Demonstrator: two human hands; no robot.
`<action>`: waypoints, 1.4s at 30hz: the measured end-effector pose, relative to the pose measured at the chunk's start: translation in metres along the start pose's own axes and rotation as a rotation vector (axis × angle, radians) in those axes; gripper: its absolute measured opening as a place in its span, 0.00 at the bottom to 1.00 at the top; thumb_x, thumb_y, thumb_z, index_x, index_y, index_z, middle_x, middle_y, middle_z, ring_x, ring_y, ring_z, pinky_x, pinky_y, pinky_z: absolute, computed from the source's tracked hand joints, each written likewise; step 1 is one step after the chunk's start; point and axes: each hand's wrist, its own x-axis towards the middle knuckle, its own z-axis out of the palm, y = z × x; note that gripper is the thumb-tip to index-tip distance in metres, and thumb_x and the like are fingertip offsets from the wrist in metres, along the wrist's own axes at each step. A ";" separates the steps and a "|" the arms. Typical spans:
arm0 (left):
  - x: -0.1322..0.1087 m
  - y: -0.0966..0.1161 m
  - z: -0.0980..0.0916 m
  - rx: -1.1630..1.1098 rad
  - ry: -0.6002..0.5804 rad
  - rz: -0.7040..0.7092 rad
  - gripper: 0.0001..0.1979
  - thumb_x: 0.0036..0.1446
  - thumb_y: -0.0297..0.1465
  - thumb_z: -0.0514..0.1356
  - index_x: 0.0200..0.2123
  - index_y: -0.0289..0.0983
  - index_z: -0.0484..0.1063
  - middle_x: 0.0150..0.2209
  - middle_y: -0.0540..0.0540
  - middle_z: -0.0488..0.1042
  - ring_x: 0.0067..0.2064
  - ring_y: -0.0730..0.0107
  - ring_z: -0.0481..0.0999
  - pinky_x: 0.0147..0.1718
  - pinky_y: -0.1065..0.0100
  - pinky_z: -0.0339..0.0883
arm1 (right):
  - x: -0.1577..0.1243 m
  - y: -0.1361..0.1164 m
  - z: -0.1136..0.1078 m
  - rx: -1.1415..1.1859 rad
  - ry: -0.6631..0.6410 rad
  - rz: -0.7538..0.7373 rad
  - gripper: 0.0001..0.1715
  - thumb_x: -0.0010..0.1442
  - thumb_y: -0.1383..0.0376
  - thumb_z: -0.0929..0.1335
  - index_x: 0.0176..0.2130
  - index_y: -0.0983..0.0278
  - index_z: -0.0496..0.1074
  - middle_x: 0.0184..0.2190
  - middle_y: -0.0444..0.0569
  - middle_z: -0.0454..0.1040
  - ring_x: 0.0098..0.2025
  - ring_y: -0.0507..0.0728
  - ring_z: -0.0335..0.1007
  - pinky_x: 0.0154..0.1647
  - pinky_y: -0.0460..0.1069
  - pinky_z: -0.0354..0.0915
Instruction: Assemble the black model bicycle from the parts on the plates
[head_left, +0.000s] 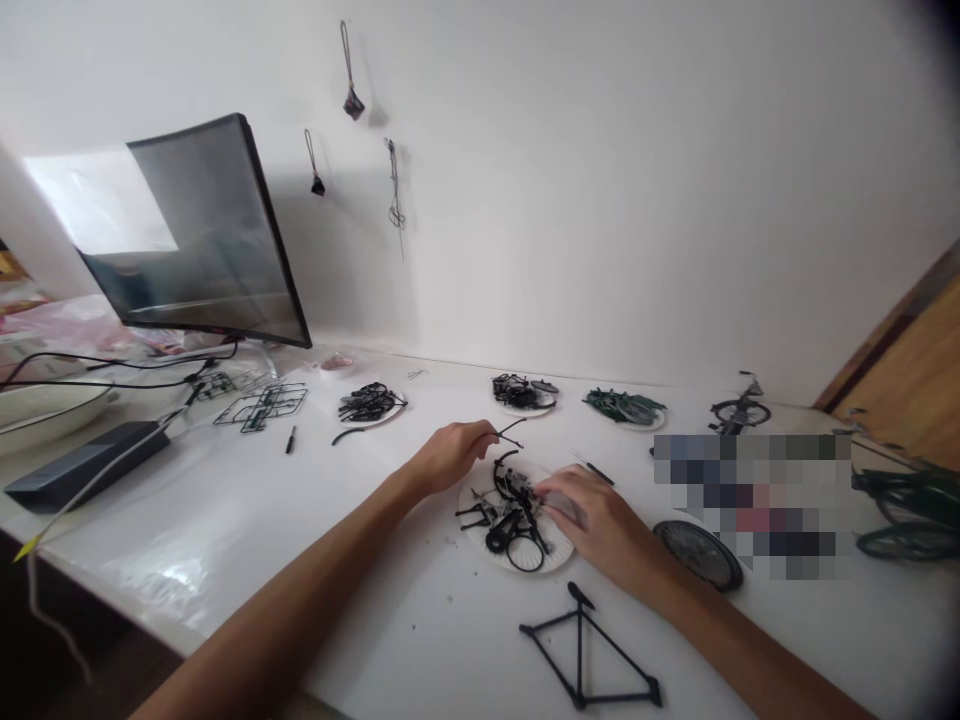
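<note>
Between the fingertips of my left hand is a thin black forked part, like the stays of a model bicycle. It is held above the far edge of a white paper plate. On that plate lie small black bicycle parts, among them a chain-and-crank piece. The bent fingers of my right hand reach in at the plate's right side and touch the parts; what they pinch is hidden. Nearer to me a black model bicycle frame with a saddle lies flat on the table.
Right of my hands lies a spoked wheel, beside a blurred patch. A screwdriver lies behind my right hand. Plates of black parts and green parts line the back. A monitor and dark box stand left, an assembled bicycle right.
</note>
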 end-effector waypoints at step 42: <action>-0.001 0.004 -0.004 0.010 -0.001 0.043 0.15 0.72 0.35 0.50 0.43 0.37 0.76 0.33 0.47 0.77 0.34 0.69 0.74 0.37 0.68 0.65 | 0.002 -0.013 -0.008 -0.075 0.066 0.008 0.06 0.69 0.66 0.62 0.43 0.59 0.68 0.38 0.50 0.74 0.44 0.60 0.70 0.50 0.58 0.69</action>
